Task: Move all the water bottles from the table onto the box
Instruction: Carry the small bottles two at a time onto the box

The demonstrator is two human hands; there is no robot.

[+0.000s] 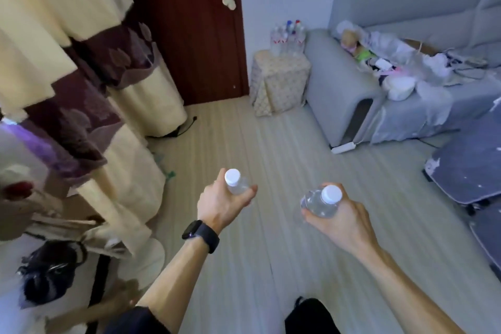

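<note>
My left hand grips a clear water bottle with a white cap, held upright over the floor. My right hand grips a second clear bottle with a white cap, tilted a little to the left. Far ahead stands a box draped in a patterned cloth, between the dark red door and the sofa arm. Several water bottles stand clustered on top of it. No table is in view.
A grey sofa strewn with clothes and bags fills the right side. A white power strip lies on the floor by its arm. Cream and purple curtains hang on the left. Bags and clutter lie at lower left. Light wooden floor stretches ahead.
</note>
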